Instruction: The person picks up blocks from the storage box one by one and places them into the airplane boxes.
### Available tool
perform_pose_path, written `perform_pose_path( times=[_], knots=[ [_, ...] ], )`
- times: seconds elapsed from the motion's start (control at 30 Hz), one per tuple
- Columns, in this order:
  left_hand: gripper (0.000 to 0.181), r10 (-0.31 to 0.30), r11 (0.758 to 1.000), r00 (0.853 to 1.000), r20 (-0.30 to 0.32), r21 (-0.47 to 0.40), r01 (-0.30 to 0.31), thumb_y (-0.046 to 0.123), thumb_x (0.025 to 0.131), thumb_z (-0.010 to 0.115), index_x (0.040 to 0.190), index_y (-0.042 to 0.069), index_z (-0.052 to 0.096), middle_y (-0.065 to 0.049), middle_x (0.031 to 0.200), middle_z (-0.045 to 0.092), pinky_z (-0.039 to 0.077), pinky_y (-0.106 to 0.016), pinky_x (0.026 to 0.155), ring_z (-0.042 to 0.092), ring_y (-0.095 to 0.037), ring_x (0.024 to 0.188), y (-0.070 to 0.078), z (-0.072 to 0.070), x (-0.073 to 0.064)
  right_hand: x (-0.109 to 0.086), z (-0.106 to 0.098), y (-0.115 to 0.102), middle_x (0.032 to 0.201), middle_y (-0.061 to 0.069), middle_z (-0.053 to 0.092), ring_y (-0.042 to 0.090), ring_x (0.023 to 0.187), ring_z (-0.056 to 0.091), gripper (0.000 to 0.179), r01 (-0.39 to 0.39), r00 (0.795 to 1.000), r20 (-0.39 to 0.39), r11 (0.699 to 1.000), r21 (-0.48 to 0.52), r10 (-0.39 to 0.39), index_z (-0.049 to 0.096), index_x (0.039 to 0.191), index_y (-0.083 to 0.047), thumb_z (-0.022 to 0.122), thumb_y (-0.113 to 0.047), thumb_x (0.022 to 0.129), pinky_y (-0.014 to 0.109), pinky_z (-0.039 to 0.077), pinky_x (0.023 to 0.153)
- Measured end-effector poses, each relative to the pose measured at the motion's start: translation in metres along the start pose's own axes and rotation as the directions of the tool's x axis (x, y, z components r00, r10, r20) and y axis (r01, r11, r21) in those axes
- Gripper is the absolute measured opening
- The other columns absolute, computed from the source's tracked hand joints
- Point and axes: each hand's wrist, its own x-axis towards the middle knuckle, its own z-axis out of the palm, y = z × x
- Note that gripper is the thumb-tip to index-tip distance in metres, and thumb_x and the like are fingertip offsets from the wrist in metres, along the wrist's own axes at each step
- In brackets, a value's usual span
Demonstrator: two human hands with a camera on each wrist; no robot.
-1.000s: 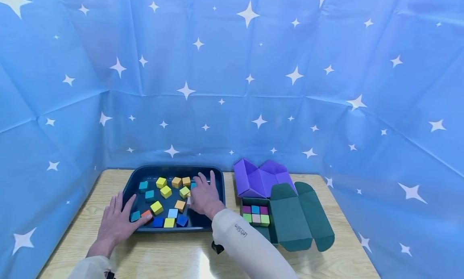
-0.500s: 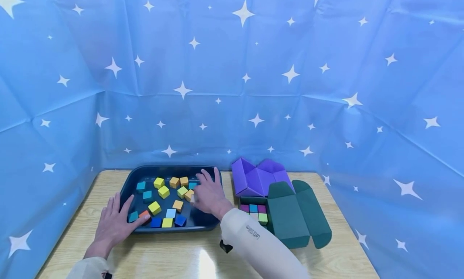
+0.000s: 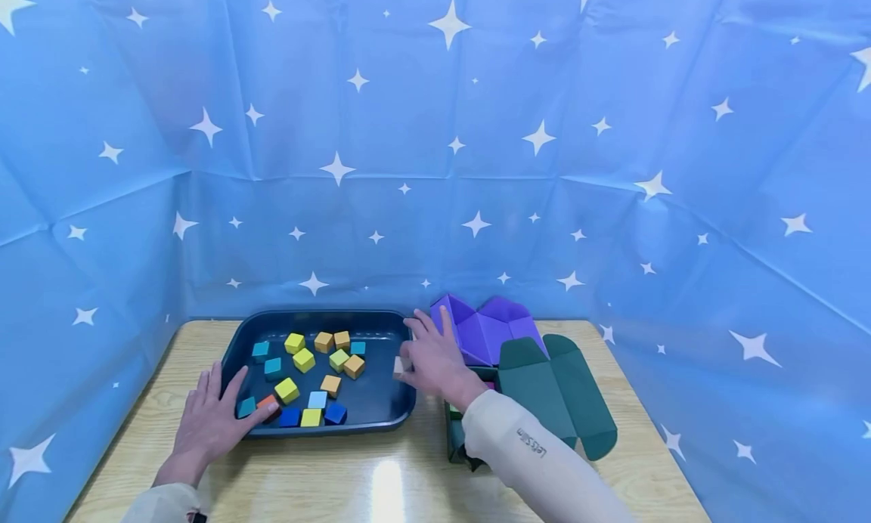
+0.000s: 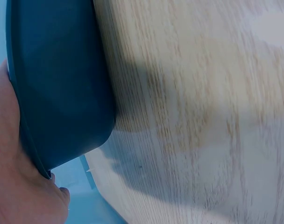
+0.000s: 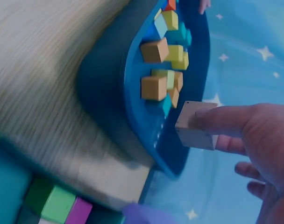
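My right hand [image 3: 435, 357] pinches a pale whitish cube [image 5: 195, 126] between thumb and fingers, just at the right rim of the dark blue tray [image 3: 374, 402]. Spread fingers of my left hand [image 3: 211, 417] rest at the tray's lower left corner, the thumb reaching in over the red-orange cube [image 3: 268, 406]. Inside the tray lie loose yellow, orange, teal and blue cubes, among them a yellow cube [image 3: 304, 360], an orange cube [image 3: 354, 366] and a light blue cube [image 3: 317, 400]. In the left wrist view, the left hand [image 4: 20, 163] lies along the tray's outer edge.
Right of the tray stands an open green box [image 3: 454, 441], partly hidden by the right forearm, its lid [image 3: 537, 398] folded out to the right. Green and magenta cubes show in it in the right wrist view. An open purple box [image 3: 486, 338] sits behind it.
My right hand has lifted the pale cube out from among the others and carried it right to the tray's edge, towards the green box. The left hand keeps its place on the tray.
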Motion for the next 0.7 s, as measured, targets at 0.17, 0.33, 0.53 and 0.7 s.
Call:
perform_pose_path(
  times=[0.17, 0.33, 0.53, 0.7],
  knots=[
    [0.106, 0.004, 1.0, 1.0, 0.005, 0.001, -0.004, 0.074, 0.083, 0.053, 0.152, -0.001, 0.024, -0.037, 0.157, -0.003, 0.002, -0.075, 0.111, -0.003, -0.058, 0.142, 0.0, -0.001, 0.0, -0.013, -0.006, 0.017, 0.152, 0.004, 0.043, 0.028, 0.151, 0.021, 0.022, 0.011, 1.0, -0.025, 0.999, 0.032, -0.01, 0.069, 0.077, -0.032, 0.071, -0.053, 0.083, 0.064, 0.002, 0.12],
    [0.107, 0.007, 1.0, 1.0, 0.003, -0.003, -0.007, 0.075, 0.083, 0.052, 0.152, -0.002, 0.023, -0.038, 0.156, -0.004, 0.003, -0.075, 0.111, -0.003, -0.059, 0.142, -0.001, 0.0, 0.0, -0.029, -0.011, 0.034, 0.151, 0.006, 0.044, 0.03, 0.15, 0.022, 0.019, 0.026, 0.999, -0.044, 0.997, 0.077, -0.023, 0.074, 0.088, -0.029, 0.075, -0.046, 0.082, 0.066, 0.001, 0.12],
    [0.107, 0.007, 1.0, 1.0, 0.006, -0.008, -0.007, 0.075, 0.084, 0.051, 0.152, -0.002, 0.022, -0.038, 0.156, -0.006, 0.001, -0.076, 0.11, -0.006, -0.059, 0.142, -0.002, 0.0, 0.001, -0.05, -0.009, 0.051, 0.151, 0.006, 0.044, 0.031, 0.15, 0.024, 0.019, 0.007, 0.999, -0.044, 0.997, 0.082, -0.003, 0.071, 0.083, -0.029, 0.077, -0.046, 0.08, 0.066, 0.002, 0.12],
    [0.106, 0.004, 1.0, 1.0, 0.011, -0.005, -0.004, 0.075, 0.084, 0.051, 0.152, -0.002, 0.022, -0.038, 0.156, -0.007, 0.002, -0.076, 0.11, -0.006, -0.059, 0.142, -0.002, 0.0, 0.001, -0.063, -0.002, 0.062, 0.148, 0.008, 0.048, 0.032, 0.148, 0.028, 0.022, -0.002, 0.999, -0.05, 0.996, 0.086, 0.006, 0.067, 0.077, -0.028, 0.078, -0.046, 0.078, 0.066, 0.005, 0.119]
  ],
)
